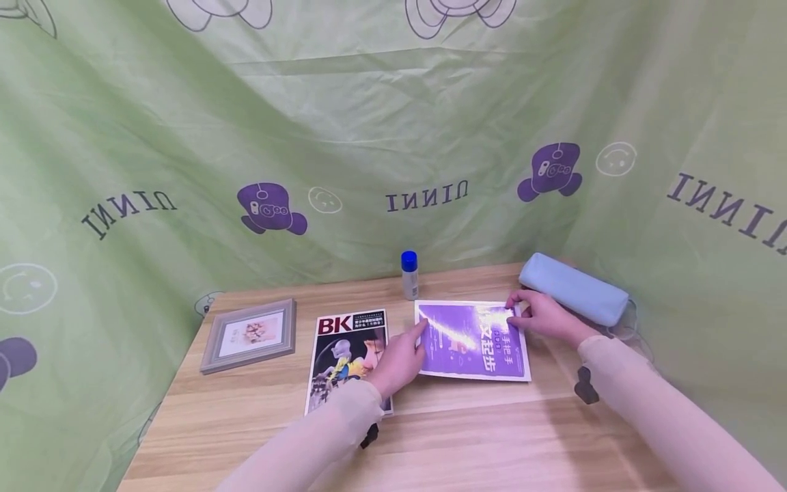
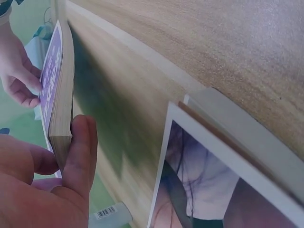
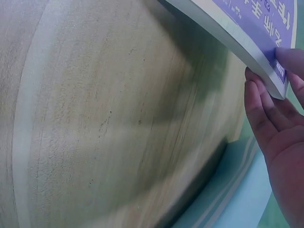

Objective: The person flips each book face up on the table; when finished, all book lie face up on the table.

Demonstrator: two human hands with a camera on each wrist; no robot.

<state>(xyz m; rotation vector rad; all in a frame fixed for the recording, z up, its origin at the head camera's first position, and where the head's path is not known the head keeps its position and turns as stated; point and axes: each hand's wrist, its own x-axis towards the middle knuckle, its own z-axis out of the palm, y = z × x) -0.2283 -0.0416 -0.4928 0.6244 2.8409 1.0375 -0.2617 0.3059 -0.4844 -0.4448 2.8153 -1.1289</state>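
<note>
A purple-covered book (image 1: 455, 342) is held up off the table between both hands, its cover facing up and its lettering turned sideways. At its left edge my left hand (image 1: 401, 359) pinches it, thumb on the cover and fingers beneath, as the left wrist view shows. My right hand (image 1: 541, 316) grips the opposite edge the same way, with fingers (image 3: 261, 102) under the pages. Below the book, its shadow falls on the wood. Close by the left hand lies a magazine (image 1: 332, 342) marked BK, partly covered by that hand and sleeve.
A grey picture frame (image 1: 285, 342) lies at the left of the wooden table (image 1: 246, 424). Behind the book stands a bottle (image 1: 410, 280) with a blue cap. The light-blue pencil case (image 1: 574, 287) sits at the back right, before a green curtain (image 1: 344, 123).
</note>
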